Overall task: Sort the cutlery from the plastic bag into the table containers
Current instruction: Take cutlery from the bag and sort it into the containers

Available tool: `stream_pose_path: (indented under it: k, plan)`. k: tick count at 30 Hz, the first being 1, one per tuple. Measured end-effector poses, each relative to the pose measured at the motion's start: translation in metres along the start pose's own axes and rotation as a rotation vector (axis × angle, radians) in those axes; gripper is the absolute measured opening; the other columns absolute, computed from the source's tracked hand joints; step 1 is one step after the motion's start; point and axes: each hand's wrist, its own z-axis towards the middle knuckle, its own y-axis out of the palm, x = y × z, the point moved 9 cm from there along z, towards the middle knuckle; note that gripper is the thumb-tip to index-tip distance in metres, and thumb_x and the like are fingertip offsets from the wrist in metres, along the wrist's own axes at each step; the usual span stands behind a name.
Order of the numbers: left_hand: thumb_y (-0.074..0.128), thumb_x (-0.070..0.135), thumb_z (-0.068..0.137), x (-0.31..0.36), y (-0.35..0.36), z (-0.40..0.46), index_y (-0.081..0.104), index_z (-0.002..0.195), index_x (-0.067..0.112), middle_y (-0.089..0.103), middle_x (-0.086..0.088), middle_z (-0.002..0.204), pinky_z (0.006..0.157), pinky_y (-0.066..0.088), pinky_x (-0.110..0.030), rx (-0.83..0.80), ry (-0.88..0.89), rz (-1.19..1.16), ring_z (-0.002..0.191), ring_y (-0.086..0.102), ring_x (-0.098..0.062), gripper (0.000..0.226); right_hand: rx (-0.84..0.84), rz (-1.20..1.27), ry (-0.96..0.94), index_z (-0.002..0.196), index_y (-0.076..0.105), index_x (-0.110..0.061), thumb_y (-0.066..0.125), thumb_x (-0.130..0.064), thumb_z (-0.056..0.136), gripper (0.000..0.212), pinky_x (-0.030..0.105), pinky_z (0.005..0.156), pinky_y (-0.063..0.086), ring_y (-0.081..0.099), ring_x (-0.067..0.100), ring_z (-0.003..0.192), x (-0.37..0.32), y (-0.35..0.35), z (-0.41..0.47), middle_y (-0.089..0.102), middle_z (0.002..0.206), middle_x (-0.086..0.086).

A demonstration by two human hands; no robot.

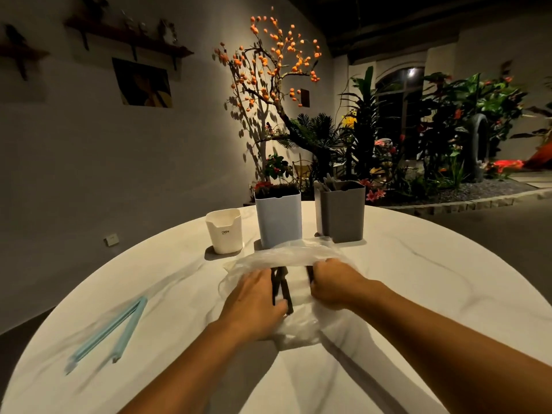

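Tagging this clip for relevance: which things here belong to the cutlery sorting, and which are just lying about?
Part of the job:
plastic bag, gripped by left hand and right hand
dark cutlery in the bag
white container
blue container
grey container, already holding pale cutlery

Lying about:
light blue bag clip on the table
plants behind

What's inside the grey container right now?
Pale cutlery handles stick up above the grey container at its back left. Its opaque walls hide how many pieces there are and which kind.
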Motion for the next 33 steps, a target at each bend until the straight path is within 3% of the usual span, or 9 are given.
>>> stream_pose_path:
  k: [5, 7, 10, 13, 15, 18, 24, 29, 33]
  plan:
    - [0.046, 0.036, 0.1, -0.025, 0.026, 0.013, 0.027, 0.15, 0.027, 0.037, 0.001, 0.151, 0.115, 0.033, -0.045, 0.044, -0.251, -0.098, 0.137, 0.039, -0.024, 0.055, 0.051, -0.095, -0.016, 0.133, 0.053, -0.02, 0.063, -0.034, 0.094, 0.043, 0.033, 0.102, 0.045, 0.057, 0.018, 0.109, -0.008, 0.006, -0.007, 0.059, 0.126, 0.002]
    - [0.039, 0.034, 0.103, -0.031, 0.031, 0.015, 0.025, 0.151, 0.029, 0.036, 0.004, 0.152, 0.119, 0.027, -0.043, 0.105, -0.289, -0.163, 0.138, 0.037, -0.021, 0.051, 0.13, -0.085, -0.091, 0.128, 0.055, -0.023, 0.062, -0.034, 0.095, 0.036, 0.032, 0.098, 0.046, 0.057, 0.015, 0.103, -0.02, -0.002, -0.009, 0.06, 0.122, -0.001]
    - [0.031, 0.026, 0.106, -0.036, 0.025, 0.017, 0.042, 0.14, 0.034, 0.051, 0.009, 0.138, 0.108, 0.033, -0.029, 0.206, -0.235, -0.262, 0.114, 0.047, -0.008, 0.037, 0.222, 0.125, -0.15, 0.119, 0.061, -0.025, 0.057, -0.024, 0.098, 0.021, 0.029, 0.093, 0.051, 0.055, 0.011, 0.093, -0.025, -0.015, -0.008, 0.062, 0.115, -0.003]
    - [0.034, 0.02, 0.104, -0.04, 0.019, 0.024, 0.051, 0.128, 0.034, 0.059, 0.009, 0.125, 0.099, 0.043, -0.028, 0.258, -0.153, -0.257, 0.1, 0.054, -0.005, 0.033, 0.259, 0.186, -0.18, 0.113, 0.066, -0.025, 0.062, -0.015, 0.094, 0.022, 0.029, 0.093, 0.053, 0.057, 0.013, 0.096, -0.017, -0.011, -0.005, 0.062, 0.113, -0.002]
    - [0.035, 0.021, 0.104, -0.042, 0.018, 0.025, 0.052, 0.128, 0.031, 0.061, 0.008, 0.123, 0.093, 0.045, -0.021, 0.247, -0.137, -0.248, 0.098, 0.057, -0.005, 0.031, 0.217, 0.115, -0.254, 0.121, 0.063, -0.025, 0.064, -0.015, 0.093, 0.03, 0.031, 0.098, 0.049, 0.055, 0.017, 0.108, -0.019, 0.003, -0.003, 0.058, 0.122, -0.001]
    - [0.044, 0.015, 0.099, -0.039, 0.018, 0.025, 0.052, 0.126, 0.026, 0.061, 0.004, 0.123, 0.1, 0.05, -0.039, 0.227, -0.097, -0.153, 0.111, 0.057, -0.016, 0.03, 0.185, 0.055, -0.354, 0.137, 0.053, -0.031, 0.064, -0.028, 0.094, 0.044, 0.029, 0.108, 0.039, 0.047, 0.019, 0.125, -0.027, 0.012, -0.003, 0.053, 0.137, -0.004]
    - [0.048, 0.017, 0.098, -0.04, 0.02, 0.021, 0.051, 0.126, 0.031, 0.06, 0.004, 0.127, 0.1, 0.05, -0.046, 0.208, -0.106, -0.076, 0.118, 0.055, -0.02, 0.031, -0.001, -0.072, -0.409, 0.151, 0.031, -0.035, 0.041, -0.034, 0.104, 0.048, 0.042, 0.119, 0.02, 0.024, 0.021, 0.146, -0.035, 0.035, 0.002, 0.034, 0.156, -0.006]
    - [0.049, 0.014, 0.099, -0.049, 0.014, 0.017, 0.046, 0.13, 0.03, 0.058, 0.008, 0.123, 0.103, 0.049, -0.042, 0.203, -0.201, -0.172, 0.117, 0.056, -0.016, 0.035, -0.072, -0.151, -0.529, 0.152, 0.025, -0.038, 0.059, -0.029, 0.097, 0.065, 0.042, 0.122, 0.012, 0.011, 0.017, 0.15, -0.048, 0.035, -0.005, 0.022, 0.161, -0.012]
    - [0.053, 0.009, 0.096, -0.053, 0.01, 0.013, 0.043, 0.138, 0.024, 0.054, 0.002, 0.136, 0.103, 0.049, -0.043, 0.201, -0.21, -0.141, 0.122, 0.054, -0.022, 0.046, -0.058, -0.196, -0.58, 0.151, 0.032, -0.035, 0.061, -0.027, 0.095, 0.063, 0.035, 0.119, 0.021, 0.022, 0.017, 0.147, -0.056, 0.033, -0.011, 0.035, 0.156, -0.009]
